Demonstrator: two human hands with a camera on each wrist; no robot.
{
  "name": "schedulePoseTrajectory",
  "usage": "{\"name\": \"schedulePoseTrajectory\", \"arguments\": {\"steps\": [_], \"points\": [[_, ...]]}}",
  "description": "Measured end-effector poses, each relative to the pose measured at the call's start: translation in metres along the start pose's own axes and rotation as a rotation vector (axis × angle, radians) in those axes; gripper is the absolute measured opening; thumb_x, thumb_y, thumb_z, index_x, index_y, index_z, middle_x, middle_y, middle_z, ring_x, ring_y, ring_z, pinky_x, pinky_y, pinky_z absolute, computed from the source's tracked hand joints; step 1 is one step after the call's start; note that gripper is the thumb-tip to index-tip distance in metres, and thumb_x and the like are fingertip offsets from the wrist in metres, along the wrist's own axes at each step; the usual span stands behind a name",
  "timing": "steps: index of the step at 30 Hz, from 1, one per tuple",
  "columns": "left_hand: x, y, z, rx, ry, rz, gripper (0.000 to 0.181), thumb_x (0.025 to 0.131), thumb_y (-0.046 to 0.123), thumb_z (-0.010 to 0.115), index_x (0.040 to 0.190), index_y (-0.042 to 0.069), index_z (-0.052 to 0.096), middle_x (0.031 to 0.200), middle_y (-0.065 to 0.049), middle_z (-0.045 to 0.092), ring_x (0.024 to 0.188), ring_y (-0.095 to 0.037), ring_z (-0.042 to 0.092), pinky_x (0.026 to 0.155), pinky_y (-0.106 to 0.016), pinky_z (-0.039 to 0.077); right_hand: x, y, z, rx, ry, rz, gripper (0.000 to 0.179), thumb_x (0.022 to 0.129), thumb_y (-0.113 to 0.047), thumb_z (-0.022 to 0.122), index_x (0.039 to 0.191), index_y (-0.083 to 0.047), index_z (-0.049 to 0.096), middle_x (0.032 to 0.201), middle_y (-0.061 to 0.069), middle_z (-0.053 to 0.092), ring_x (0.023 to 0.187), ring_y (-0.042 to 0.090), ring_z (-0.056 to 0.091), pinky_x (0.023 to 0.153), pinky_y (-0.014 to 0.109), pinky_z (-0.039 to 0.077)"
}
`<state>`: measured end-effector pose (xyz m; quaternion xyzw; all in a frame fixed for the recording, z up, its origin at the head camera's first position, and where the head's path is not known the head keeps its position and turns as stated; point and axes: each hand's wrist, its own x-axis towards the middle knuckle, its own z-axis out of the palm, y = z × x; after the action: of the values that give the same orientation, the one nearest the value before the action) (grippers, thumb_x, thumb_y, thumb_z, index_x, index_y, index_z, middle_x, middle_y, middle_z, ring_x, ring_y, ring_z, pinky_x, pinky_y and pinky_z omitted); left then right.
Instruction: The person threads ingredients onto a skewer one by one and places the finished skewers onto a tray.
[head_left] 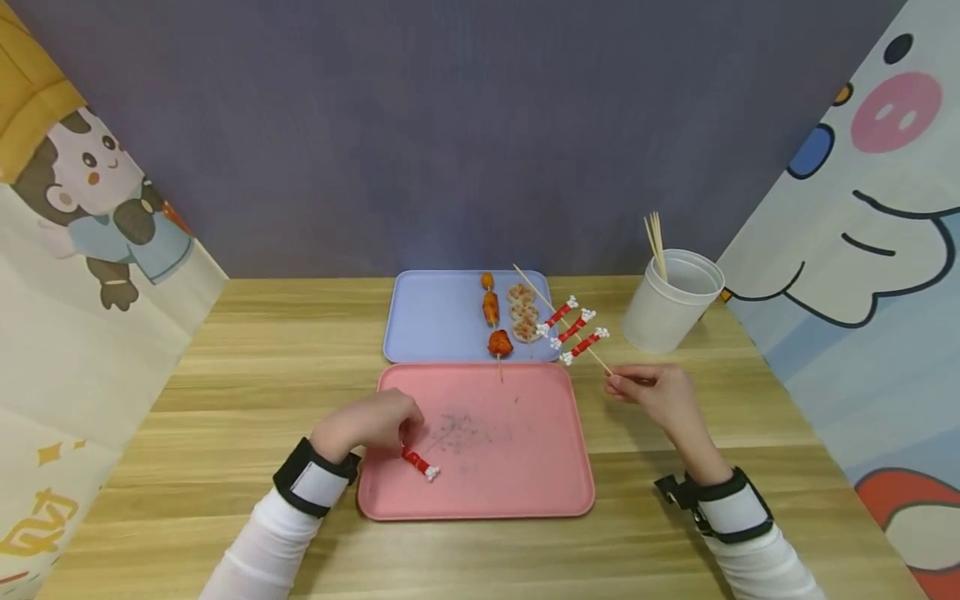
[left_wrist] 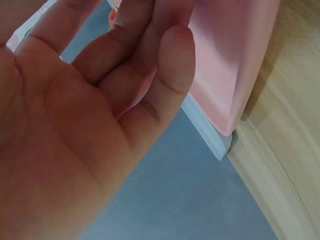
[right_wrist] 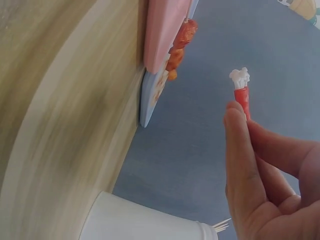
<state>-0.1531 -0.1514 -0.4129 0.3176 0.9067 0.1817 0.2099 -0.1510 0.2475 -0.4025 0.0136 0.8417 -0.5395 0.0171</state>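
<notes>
My right hand (head_left: 663,400) pinches the lower end of a thin bamboo skewer (head_left: 531,283) between thumb and fingers, over the wood right of the pink tray. Three red sticks with frilly white ends (head_left: 573,329) are threaded crosswise on it, its tip pointing up and left. In the right wrist view, one red-and-white stick (right_wrist: 241,95) shows beyond the fingertips. Over the left side of the pink tray (head_left: 517,483), my left hand (head_left: 375,421) has curled fingers on another red stick with a white end (head_left: 420,462); its other end is hidden by the hand.
Behind the pink tray lies a blue tray (head_left: 435,317), bearing a skewer of orange-brown pieces (head_left: 491,308) and pale round slices (head_left: 522,312). The orange-brown skewer's lower end reaches over the pink rim. A white bucket (head_left: 663,312) with several bare skewers (head_left: 656,242) stands at the back right.
</notes>
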Motion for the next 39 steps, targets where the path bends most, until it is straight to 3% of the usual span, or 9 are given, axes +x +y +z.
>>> {"name": "schedulePoseTrajectory", "arguments": {"steps": [13,19,22,25,33,39], "points": [[0.002,-0.004,0.002,-0.046,-0.004,-0.010,0.025,0.065,-0.013,0.056,0.061,0.010,0.064,0.054,0.009,0.040,0.053,-0.006,0.036,0.046,-0.019,0.031,0.002,0.001,-0.001,-0.013,0.007,0.022,0.028,0.089,-0.001,0.062,0.110,0.016,0.062,0.094,0.029,0.068,0.071,0.008,0.071,0.070,0.033,0.057],[0.003,-0.006,0.001,-0.039,0.029,0.043,0.025,0.062,-0.012,0.062,0.061,0.013,0.064,0.058,0.010,0.048,0.055,-0.005,0.041,0.048,-0.019,0.037,0.002,0.001,0.001,-0.010,-0.004,0.029,0.027,0.088,-0.001,0.063,0.110,0.016,0.063,0.094,0.029,0.068,0.071,0.009,0.071,0.070,0.034,0.057],[0.006,-0.009,-0.001,-0.031,0.111,0.101,0.027,0.062,-0.011,0.063,0.063,0.015,0.063,0.060,0.007,0.054,0.058,-0.004,0.044,0.052,-0.020,0.041,0.003,0.000,0.003,-0.022,-0.016,0.033,0.028,0.088,-0.003,0.064,0.110,0.014,0.063,0.093,0.027,0.069,0.071,0.007,0.070,0.070,0.033,0.057],[0.013,-0.010,-0.005,-0.055,0.234,0.100,0.023,0.066,-0.010,0.065,0.066,0.013,0.063,0.063,0.004,0.057,0.060,-0.006,0.047,0.056,-0.022,0.042,0.003,-0.005,0.007,-0.026,-0.028,0.022,0.028,0.088,-0.003,0.064,0.110,0.014,0.064,0.094,0.027,0.069,0.071,0.005,0.070,0.070,0.031,0.057],[0.027,-0.006,-0.025,-0.240,0.575,-0.190,0.005,0.079,0.006,0.070,0.082,0.010,0.070,0.080,-0.005,0.069,0.073,-0.016,0.064,0.065,-0.033,0.052,0.002,-0.024,0.024,-0.017,-0.061,-0.045,0.024,0.087,-0.001,0.064,0.106,0.014,0.066,0.094,0.029,0.068,0.074,0.019,0.072,0.068,0.033,0.058],[0.032,0.000,-0.042,-0.351,0.749,-0.242,0.006,0.080,0.009,0.069,0.085,0.008,0.073,0.080,-0.008,0.071,0.071,-0.019,0.065,0.064,-0.032,0.051,0.002,-0.033,0.030,-0.007,-0.062,-0.087,0.023,0.086,-0.003,0.066,0.104,0.012,0.067,0.095,0.028,0.068,0.071,0.017,0.072,0.063,0.025,0.057]]}}
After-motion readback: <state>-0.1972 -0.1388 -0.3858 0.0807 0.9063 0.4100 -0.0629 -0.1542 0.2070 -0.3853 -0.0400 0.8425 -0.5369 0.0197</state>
